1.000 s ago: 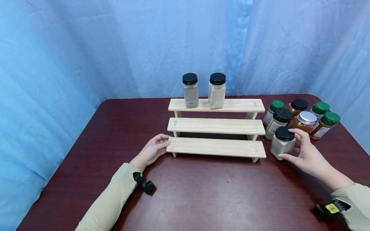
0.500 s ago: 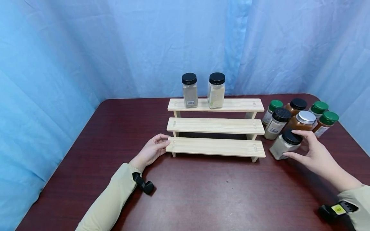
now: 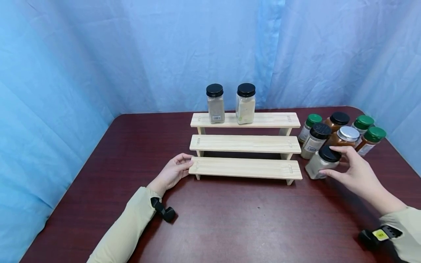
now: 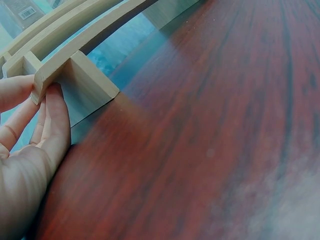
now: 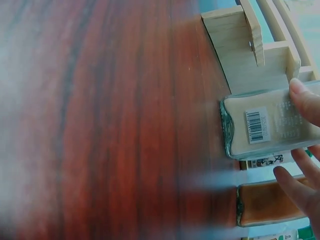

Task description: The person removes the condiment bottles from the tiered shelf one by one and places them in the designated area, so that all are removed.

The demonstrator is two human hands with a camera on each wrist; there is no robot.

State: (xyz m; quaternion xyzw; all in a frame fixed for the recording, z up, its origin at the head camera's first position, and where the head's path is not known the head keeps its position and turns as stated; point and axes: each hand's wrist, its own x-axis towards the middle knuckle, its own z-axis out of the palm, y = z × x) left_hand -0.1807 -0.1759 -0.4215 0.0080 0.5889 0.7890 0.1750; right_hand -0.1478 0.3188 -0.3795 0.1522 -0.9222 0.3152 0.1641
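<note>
My right hand (image 3: 356, 177) grips a square glass spice jar (image 3: 317, 166) with a black lid, thumb on the near side and fingers behind. The jar, filled with pale powder, leans with its lid to the right, just right of the lowest shelf; a barcode label (image 5: 257, 125) shows in the right wrist view. Whether its base touches the table cannot be told. My left hand (image 3: 172, 171) pinches the left end of the lowest board of a three-tier wooden rack (image 3: 243, 167), thumb and fingers on either face of the board (image 4: 47, 75).
Two black-lidded jars, one greyish (image 3: 216, 109) and one cream (image 3: 245, 109), stand on the top tier. Right of the rack cluster several spice jars, including a silver-lidded one (image 3: 348, 134), a black-lidded shaker (image 3: 312, 146) and green-capped ones (image 3: 375, 135). Blue curtains (image 3: 197, 54) enclose the dark red table (image 3: 230, 226).
The jar in my right hand has gone from upright to leaning, lid to the right. In the last half second it shifts slightly left. My left hand keeps its hold on the rack.
</note>
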